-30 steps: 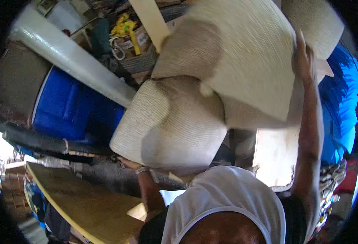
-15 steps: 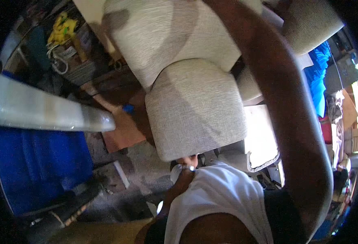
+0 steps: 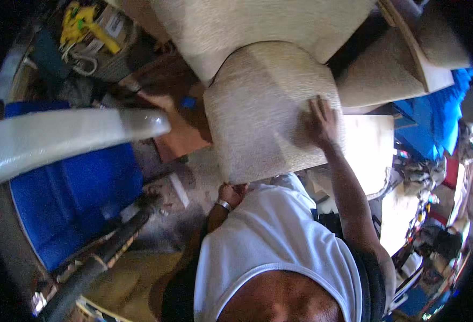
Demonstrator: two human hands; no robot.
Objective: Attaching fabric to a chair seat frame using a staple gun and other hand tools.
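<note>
A beige upholstered chair (image 3: 263, 123) stands before me, its rounded seat nearest and its wide back beyond. Flat on the right side of the seat lies my right hand (image 3: 323, 122), fingers stretched out over the woven fabric. My left hand (image 3: 233, 194), with a metal band at the wrist, is at the seat's near left edge. Its fingers look curled under that edge; what they hold, if anything, is hidden.
To the left, a long plastic-wrapped roll (image 3: 80, 134) lies above a blue padded seat (image 3: 80, 198). A crate with yellow material (image 3: 78, 27) stands far left. More beige upholstered furniture (image 3: 381, 70), a white panel (image 3: 368, 150) and blue sheeting (image 3: 430, 118) are on the right.
My right arm, earlier stretched far forward past the seat, has drawn back, and its hand now rests on the seat. The left hand stays by the near edge. The view has shifted.
</note>
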